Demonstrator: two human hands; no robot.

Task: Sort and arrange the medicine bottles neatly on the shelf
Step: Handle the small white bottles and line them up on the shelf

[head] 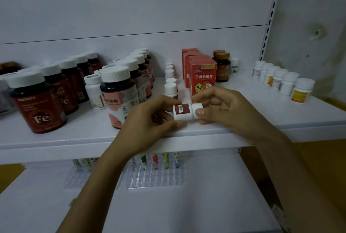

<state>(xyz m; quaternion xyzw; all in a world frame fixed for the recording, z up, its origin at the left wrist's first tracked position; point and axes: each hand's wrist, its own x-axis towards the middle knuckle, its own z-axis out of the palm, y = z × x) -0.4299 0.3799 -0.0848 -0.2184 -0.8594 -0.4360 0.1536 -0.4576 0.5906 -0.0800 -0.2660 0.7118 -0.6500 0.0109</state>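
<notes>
A small white, red-labelled plastic bottle (184,111) is pinched sideways by left hand (149,118) and right hand (221,109) near the white shelf edge (56,140); if loosened, it could be dropped below.

Left-edge bottle (4,94) cropped, colourful tubes (165,159) half hidden behind shelf (56,146)

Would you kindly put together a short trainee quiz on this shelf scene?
1. True or false: the left hand and right hand hold the small white bottle upright.
2. Where do the red boxes stand? A behind the held bottle; B far left; C far right.
3. Fill in: the front-left dark bottle reads "__".
Key: 1 false, it lies sideways; 2 A; 3 Fe.
</notes>
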